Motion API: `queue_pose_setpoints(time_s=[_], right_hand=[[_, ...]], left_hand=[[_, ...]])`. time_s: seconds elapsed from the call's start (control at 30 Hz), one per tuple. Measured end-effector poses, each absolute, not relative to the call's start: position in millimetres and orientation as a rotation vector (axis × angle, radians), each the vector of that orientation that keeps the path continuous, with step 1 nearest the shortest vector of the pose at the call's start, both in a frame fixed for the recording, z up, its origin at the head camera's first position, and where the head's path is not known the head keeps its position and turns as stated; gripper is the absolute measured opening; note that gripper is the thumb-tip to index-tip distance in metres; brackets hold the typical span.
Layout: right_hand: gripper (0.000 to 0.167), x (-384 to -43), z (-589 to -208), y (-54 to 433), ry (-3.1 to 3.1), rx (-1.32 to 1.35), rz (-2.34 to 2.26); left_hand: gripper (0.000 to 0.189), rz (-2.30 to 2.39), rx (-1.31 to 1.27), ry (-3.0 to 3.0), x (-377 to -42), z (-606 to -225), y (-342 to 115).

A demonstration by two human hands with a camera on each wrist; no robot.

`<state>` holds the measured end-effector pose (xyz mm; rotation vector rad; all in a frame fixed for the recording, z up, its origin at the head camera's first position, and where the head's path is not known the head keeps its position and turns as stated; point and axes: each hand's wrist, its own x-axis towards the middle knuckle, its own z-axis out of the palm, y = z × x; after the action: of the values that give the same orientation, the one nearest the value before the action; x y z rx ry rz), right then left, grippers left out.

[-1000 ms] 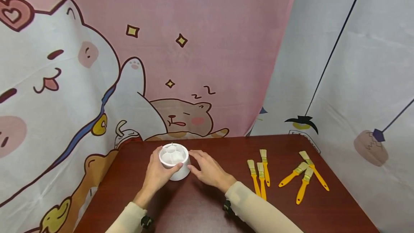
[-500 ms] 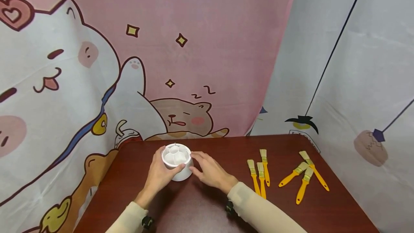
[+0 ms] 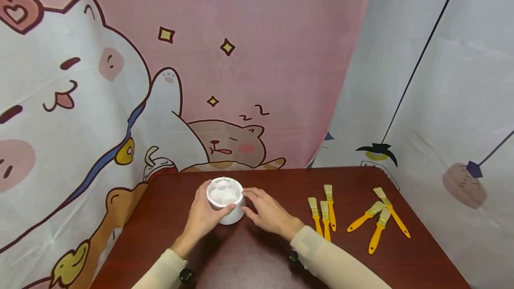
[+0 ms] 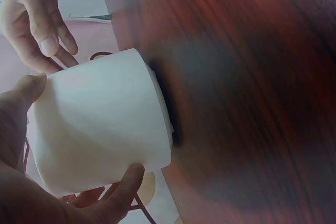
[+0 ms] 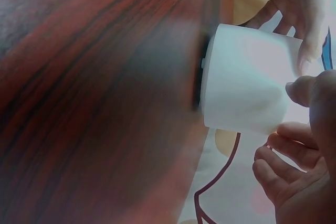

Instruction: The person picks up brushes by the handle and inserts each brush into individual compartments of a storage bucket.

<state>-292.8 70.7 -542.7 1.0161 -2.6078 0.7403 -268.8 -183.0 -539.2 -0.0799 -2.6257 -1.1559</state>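
Observation:
A white round desk organizer (image 3: pixel 232 215), its top split into compartments around a small central ring, stands upright at the back left of the table. My left hand (image 3: pixel 201 215) grips it from the left, thumb across the front and fingers round the far side. In the left wrist view, the thumb and fingers of that hand (image 4: pixel 31 182) lie on the organizer's wall (image 4: pixel 100 124). My right hand (image 3: pixel 267 213) is on the other side, loosely bent, its fingertips at the rim. The right wrist view shows the right hand's fingers (image 5: pixel 294 142) beside the organizer's wall (image 5: pixel 247 82).
Paintbrushes with yellow handles lie to the right on the dark red table (image 3: pixel 241 262). One group of three brushes (image 3: pixel 324 217) is nearer the right forearm, and another group of three (image 3: pixel 379 224) lies farther right. A printed curtain (image 3: pixel 281 79) hangs behind the table.
The organizer has shifted slightly to the right with both hands beside it. Its inner compartments appear slightly turned. The brushes have stayed in place; the head view has shifted a little.

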Motion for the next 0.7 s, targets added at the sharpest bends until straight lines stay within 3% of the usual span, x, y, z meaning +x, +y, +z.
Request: queue_pose_setpoints(time_s=[0.7], right_hand=[[0.049, -275.0, -540.8, 100.2, -2.619, 0.952, 0.711]], left_hand=[[0.121, -1.158, -0.156, -2.656, -263.2, -537.9, -158.3]])
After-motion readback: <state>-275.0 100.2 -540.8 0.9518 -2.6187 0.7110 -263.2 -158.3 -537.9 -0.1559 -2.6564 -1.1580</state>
